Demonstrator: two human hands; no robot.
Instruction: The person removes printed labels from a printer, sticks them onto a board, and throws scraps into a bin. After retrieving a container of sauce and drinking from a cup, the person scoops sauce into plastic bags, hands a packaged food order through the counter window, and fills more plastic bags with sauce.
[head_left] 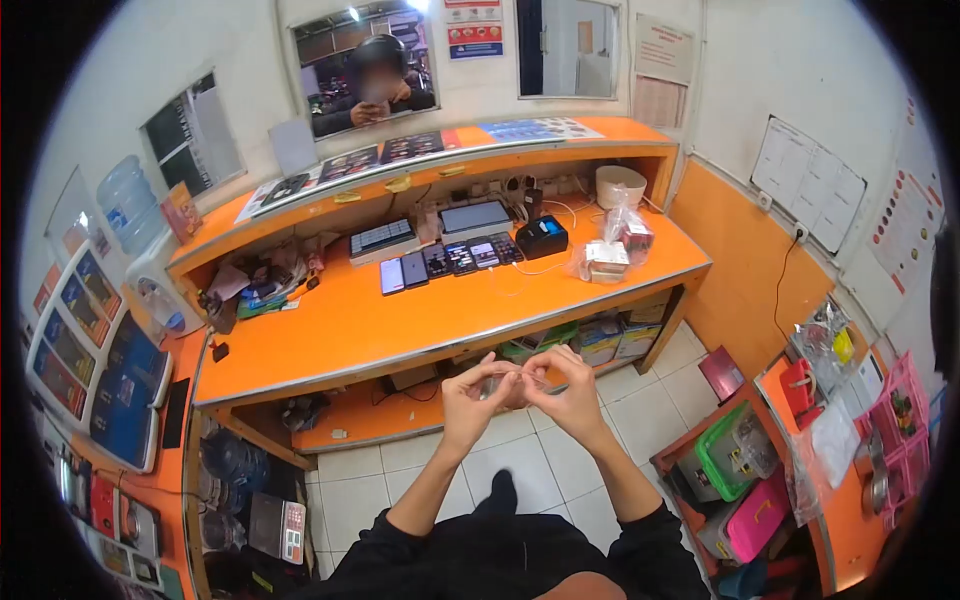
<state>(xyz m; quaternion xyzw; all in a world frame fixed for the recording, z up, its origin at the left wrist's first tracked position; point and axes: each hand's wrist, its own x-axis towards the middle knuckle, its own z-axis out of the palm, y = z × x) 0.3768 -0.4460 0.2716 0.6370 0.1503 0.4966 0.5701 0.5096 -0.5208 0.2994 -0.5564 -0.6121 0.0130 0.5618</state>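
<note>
My left hand [474, 394] and my right hand [565, 386] meet in front of my body, above the floor and just short of the counter's front edge. Both have thumb and fingers pinched together. Between them hangs a thin, see-through piece of plastic [516, 396], which looks like a small bag; its shape is partly hidden by my fingers. Beyond the hands, several phones [437, 262] lie in a row on the orange counter [400, 330]. A black card terminal [542, 236] sits to their right, beside plastic-wrapped boxes [605, 262].
Two tablets [475, 217] rest behind the phones. A person [378, 80] in a helmet stands behind the window opening. On the right, a side table [850, 510] holds pink baskets [893, 395], near a green-rimmed bin [725, 450]. A scale [277, 527] stands low at left.
</note>
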